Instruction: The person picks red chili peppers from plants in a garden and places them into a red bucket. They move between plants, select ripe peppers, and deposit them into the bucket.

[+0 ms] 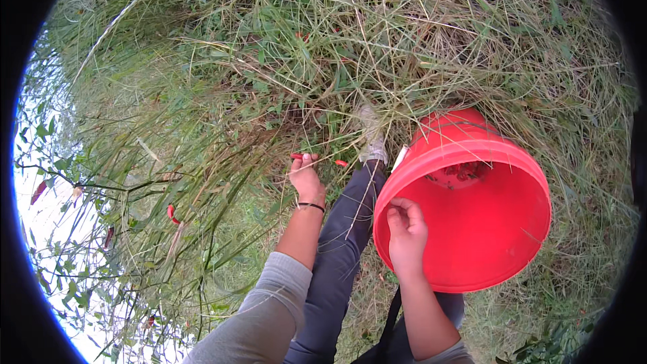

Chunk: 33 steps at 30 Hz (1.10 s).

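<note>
My left hand (306, 178) holds a small red chili pepper (297, 156) between thumb and fingers, low over the grass. A second red pepper (341, 163) lies just right of that hand, beside my shoe. To the right stands a red plastic bucket (460, 237), its wide mouth tilted towards me. Some red peppers with darker bits (462, 172) lie at its bottom. My right hand (408, 230) is at the left side of the bucket's mouth, fingers curled near the rim. Whether it grips the rim or anything small is not clear.
My shoe (371, 131) and trouser leg (349, 227) stand left of the bucket. Tall grass (202, 162) covers the ground. At the left, pepper branches (126, 189) carry red pods (173, 214). More red spots (302, 36) show in the far grass. A white handle grip (400, 158) hangs at the bucket's side.
</note>
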Each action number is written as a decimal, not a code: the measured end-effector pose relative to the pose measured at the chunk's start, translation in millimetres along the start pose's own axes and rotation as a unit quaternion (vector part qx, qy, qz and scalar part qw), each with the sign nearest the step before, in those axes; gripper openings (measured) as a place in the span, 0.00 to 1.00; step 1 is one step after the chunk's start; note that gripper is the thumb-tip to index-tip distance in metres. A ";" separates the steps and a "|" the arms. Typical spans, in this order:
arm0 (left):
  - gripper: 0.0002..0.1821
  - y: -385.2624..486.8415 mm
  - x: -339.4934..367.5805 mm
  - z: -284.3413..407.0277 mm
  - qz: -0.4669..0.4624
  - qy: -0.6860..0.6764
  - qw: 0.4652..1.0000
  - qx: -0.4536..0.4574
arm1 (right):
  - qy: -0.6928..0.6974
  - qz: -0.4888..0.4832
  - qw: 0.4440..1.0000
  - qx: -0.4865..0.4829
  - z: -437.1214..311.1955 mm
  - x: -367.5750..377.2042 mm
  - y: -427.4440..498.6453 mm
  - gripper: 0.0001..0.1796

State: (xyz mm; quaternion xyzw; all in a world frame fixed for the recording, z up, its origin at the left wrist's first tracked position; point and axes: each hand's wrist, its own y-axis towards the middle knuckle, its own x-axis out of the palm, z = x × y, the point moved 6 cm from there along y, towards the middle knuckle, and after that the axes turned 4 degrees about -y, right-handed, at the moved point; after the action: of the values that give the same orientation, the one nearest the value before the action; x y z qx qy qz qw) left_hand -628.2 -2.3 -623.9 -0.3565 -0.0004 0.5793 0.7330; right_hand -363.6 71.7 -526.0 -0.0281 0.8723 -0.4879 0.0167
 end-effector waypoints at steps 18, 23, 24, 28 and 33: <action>0.11 -197.5 60.6 158.7 -0.459 0.438 0.668 0.389 | -0.102 -0.019 0.948 -0.299 -83.9 9.0 -35.1 0.28; 0.10 -213.7 75.9 153.2 -0.506 0.388 0.634 0.437 | -0.014 -0.029 0.979 -0.203 -69.6 5.9 -27.6 0.16; 0.12 -209.3 76.1 152.1 -0.518 0.368 0.665 0.393 | 0.154 -0.013 0.981 -0.116 -56.9 8.1 -22.9 0.13; 0.16 -190.4 88.3 157.0 -0.596 0.365 0.688 0.196 | 0.231 -0.052 0.966 -0.106 -52.3 9.0 -15.9 0.09; 0.10 -39.0 91.5 154.4 -0.235 0.155 0.959 0.042 | 0.379 -0.089 0.921 0.017 -44.3 12.9 -13.4 0.11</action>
State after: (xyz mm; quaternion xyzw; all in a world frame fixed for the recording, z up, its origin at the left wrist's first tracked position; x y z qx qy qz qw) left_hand -628.9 153.2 -526.1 -0.4006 0.0544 0.3278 0.8539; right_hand -378.5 101.5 -491.4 0.0813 0.7991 -0.4760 -0.3582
